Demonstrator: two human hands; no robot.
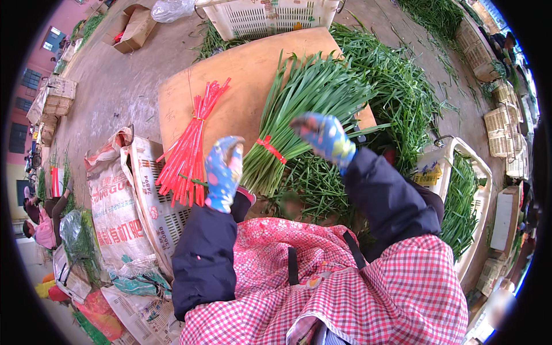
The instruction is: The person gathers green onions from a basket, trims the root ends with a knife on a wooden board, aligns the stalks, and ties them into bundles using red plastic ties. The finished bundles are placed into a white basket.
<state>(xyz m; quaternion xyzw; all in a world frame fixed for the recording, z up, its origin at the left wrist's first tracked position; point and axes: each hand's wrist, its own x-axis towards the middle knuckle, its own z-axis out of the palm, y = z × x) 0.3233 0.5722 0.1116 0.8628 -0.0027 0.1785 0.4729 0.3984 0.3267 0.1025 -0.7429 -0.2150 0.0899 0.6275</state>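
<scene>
A bundle of garlic chives (302,103), bound near its stem ends by a red tie (271,149), lies across a tan board (246,56) in front of me. My left hand (224,174), in a blue patterned glove, is raised left of the stem ends, thumb and fingers apart and nothing in it. A green stem piece (192,180) shows beside its wrist. Over the right side of the bundle is my right hand (324,137), similarly gloved, fingers bent and apart; whether it touches the leaves is unclear. A sheaf of red tie strips (196,138), gathered by a yellow band, rests on the board's left.
Loose chives (388,82) are heaped right of the board and below it. A white crate (269,19) stands beyond, a crate of greens (463,202) at right. At left are a printed sack (114,202), a white crate (151,194) and, farther off, a person (43,224).
</scene>
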